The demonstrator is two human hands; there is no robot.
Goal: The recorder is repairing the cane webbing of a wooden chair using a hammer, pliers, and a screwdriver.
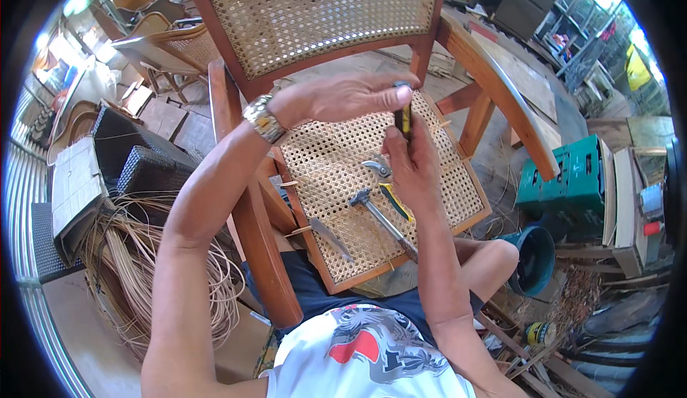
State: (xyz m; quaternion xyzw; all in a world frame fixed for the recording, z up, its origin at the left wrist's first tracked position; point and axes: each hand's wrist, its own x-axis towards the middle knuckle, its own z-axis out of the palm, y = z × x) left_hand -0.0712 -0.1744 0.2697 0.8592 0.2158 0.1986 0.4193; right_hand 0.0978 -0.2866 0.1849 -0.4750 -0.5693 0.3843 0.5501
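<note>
My right hand (415,165) is closed around a slim black-and-yellow tool (403,120), held upright above the cane seat (322,147) of a wooden armchair. At the tool's top end, my left hand (343,97) reaches across from the left, its thumb and fingers closed on the tip. What the fingertips cover there is hidden. Below my hands, pruning shears (375,168), a hammer (379,215) and a yellow-and-black handled tool (396,201) rest on the woven cane. A curved knife blade (331,239) lies nearer the front left of the seat.
The chair's cane back (322,18) rises ahead, with wooden armrests (243,205) on both sides. Bundled rattan strands (136,276) lie at the left. A green crate (562,187) and a dark bucket (533,258) stand at the right, near a small yellow can (541,333).
</note>
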